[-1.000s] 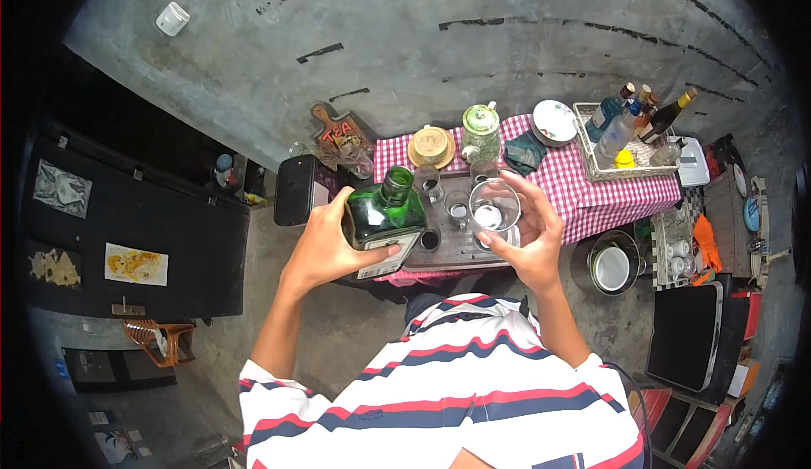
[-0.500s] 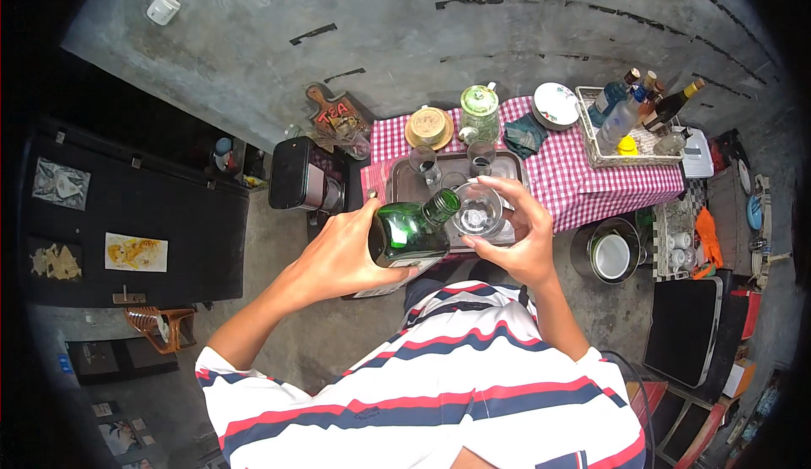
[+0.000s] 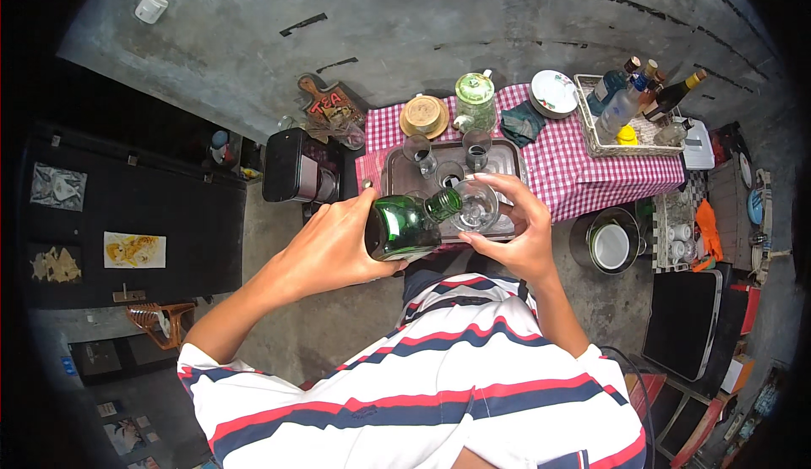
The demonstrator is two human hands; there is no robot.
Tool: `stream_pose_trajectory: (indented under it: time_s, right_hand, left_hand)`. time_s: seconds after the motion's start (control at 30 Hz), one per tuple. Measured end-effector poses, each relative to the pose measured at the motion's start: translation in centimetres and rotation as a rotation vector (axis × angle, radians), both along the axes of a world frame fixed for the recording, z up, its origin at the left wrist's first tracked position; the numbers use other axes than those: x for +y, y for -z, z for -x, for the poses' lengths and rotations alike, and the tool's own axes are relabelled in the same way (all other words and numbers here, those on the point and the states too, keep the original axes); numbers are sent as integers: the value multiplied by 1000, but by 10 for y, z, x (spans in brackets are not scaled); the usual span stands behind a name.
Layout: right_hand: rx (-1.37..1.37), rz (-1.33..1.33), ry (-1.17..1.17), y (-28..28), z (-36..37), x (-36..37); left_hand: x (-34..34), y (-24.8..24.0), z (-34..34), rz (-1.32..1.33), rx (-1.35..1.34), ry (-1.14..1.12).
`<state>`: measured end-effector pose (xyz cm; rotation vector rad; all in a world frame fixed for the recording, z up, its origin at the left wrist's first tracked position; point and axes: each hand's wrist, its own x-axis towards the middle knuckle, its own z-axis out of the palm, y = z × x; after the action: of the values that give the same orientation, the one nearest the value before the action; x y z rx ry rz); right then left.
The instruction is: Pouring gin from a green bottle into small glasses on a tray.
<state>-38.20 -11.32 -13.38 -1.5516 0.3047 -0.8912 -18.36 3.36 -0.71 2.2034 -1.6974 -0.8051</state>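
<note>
My left hand (image 3: 334,237) is wrapped round a green glass bottle (image 3: 404,222), which lies tilted almost level with its neck pointing right. The bottle's mouth is at the rim of a clear glass (image 3: 478,209). My right hand (image 3: 522,228) grips that glass from the right, thumb below and fingers above. Whether liquid is flowing between them I cannot make out. Beyond my hands a brown tray (image 3: 509,161) bears several stemmed glasses, among them one glass (image 3: 477,152) with something dark in it.
A red checked cloth (image 3: 583,177) covers the table. On it stand a green lidded jar (image 3: 476,101), a woven lidded pot (image 3: 424,115), a white bowl (image 3: 554,93) and a wicker basket (image 3: 634,149) of bottles. Left is a black coffee machine (image 3: 291,165); right, a metal pot (image 3: 583,241) on the floor.
The bottle has tipped further toward level, and its mouth has come over the rim of the glass. The glass leans slightly toward it. My view has shifted a little.
</note>
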Motion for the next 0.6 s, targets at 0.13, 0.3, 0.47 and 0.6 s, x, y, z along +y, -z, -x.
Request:
stream_pose_trajectory:
  time_s: [0.13, 0.3, 0.47, 0.6]
  right_hand:
    - [46, 42, -16, -1, 2, -1]
    - [46, 68, 11, 2, 1, 1]
    - [63, 52, 8, 2, 0, 3]
    - [100, 88, -48, 5, 3, 1]
  left_hand:
    - [-1, 0, -1, -32, -51, 12]
    - [1, 1, -3, 33, -79, 86]
    - [2, -1, -2, 18, -96, 105]
    - [4, 0, -2, -8, -130, 100]
